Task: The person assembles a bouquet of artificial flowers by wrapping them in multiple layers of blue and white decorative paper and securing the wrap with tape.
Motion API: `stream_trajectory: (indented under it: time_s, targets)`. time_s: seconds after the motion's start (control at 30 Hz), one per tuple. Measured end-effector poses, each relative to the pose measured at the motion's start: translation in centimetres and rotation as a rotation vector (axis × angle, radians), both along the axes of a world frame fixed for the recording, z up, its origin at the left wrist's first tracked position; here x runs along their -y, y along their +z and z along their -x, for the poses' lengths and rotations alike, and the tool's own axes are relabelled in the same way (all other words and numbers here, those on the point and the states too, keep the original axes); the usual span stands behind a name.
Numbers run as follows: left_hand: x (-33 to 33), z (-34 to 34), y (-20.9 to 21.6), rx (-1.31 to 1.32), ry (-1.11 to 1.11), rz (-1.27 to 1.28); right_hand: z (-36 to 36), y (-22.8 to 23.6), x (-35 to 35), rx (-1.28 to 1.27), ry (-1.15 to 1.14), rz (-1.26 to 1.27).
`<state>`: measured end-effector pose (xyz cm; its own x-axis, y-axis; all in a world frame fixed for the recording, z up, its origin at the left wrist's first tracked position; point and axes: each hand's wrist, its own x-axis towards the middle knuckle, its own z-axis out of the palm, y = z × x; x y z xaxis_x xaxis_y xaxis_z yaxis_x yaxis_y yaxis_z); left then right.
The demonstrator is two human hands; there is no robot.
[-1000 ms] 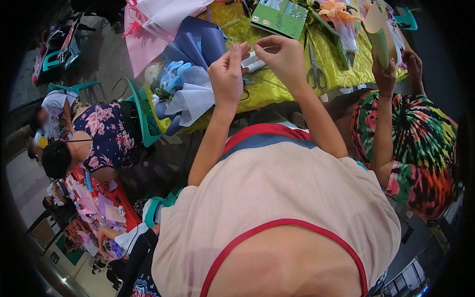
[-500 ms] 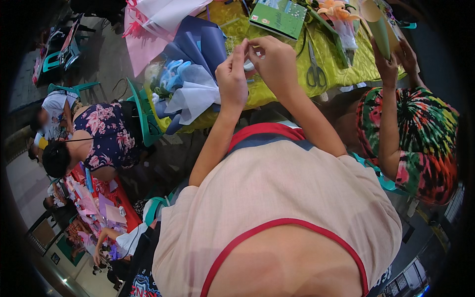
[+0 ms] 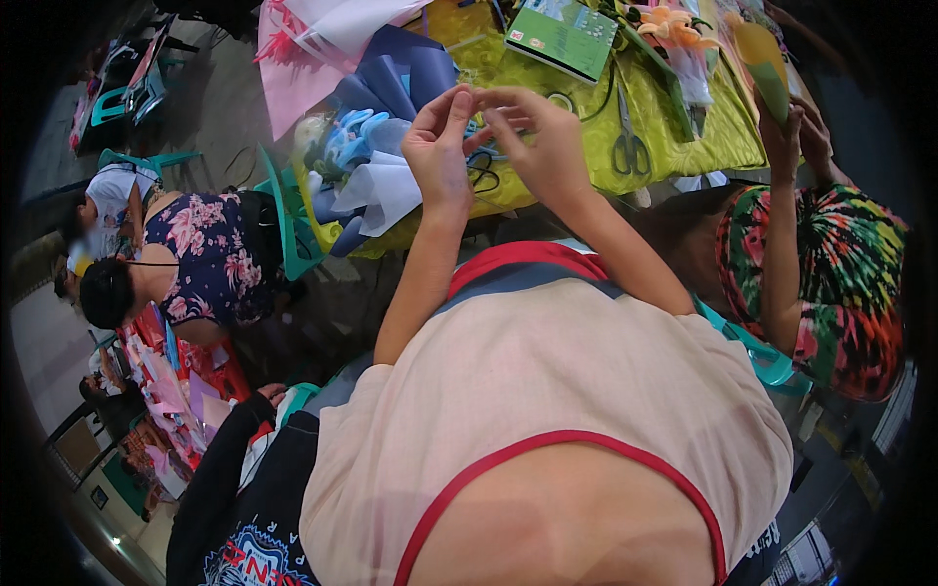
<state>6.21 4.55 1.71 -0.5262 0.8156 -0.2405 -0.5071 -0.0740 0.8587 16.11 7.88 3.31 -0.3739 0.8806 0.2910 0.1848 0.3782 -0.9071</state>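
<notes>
Over the near edge of the table, my left hand (image 3: 437, 156) has its thumb and fingertips pinched together. Whatever it holds, if anything, is too small to make out. My right hand (image 3: 544, 142) faces it, fingers stretched toward the left fingertips and the thumb apart, with nothing visible in it. Left of my hands lies a bouquet of fuzzy blue flowers (image 3: 347, 142) in white and dark blue wrapping (image 3: 405, 78). Black loops (image 3: 482, 178), perhaps scissor handles, show below and between my hands. Grey-handled scissors (image 3: 629, 146) lie to the right.
A yellow cloth (image 3: 586, 161) covers the table. On it are a green booklet or box (image 3: 562, 39) and orange flowers (image 3: 674, 29) in clear wrap. Pink wrapping paper (image 3: 293, 73) hangs at the left. To the right, a co-worker's hands (image 3: 787, 137) hold a yellow-green cone (image 3: 762, 73).
My right fingers have loosened from their pinch and spread, while my left hand stays pinched. The black loops have come into view. At lower left, a dark-sleeved person has come closer.
</notes>
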Motion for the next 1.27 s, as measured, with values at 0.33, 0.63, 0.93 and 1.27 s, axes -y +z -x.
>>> stream_trajectory:
  time_s: [0.33, 0.63, 0.93, 1.27]
  targets:
    - [1.8, 1.8, 0.6, -0.081, -0.128, -0.044, 1.2, -0.4, -2.6, -0.006, 0.143, 0.184]
    - [5.2, 3.5, 1.0, -0.27, -0.089, 0.061, 4.6, -1.0, -2.2, -0.012, 0.291, 0.246]
    - [10.5, 9.3, 0.1, -0.477, 0.43, 0.249, 7.6, -0.9, -0.1, 0.034, 0.538, 0.401]
    - [17.4, 21.3, -13.1, -0.455, 0.26, 0.844, 12.0, -0.2, 1.8, 0.191, 0.709, 0.208]
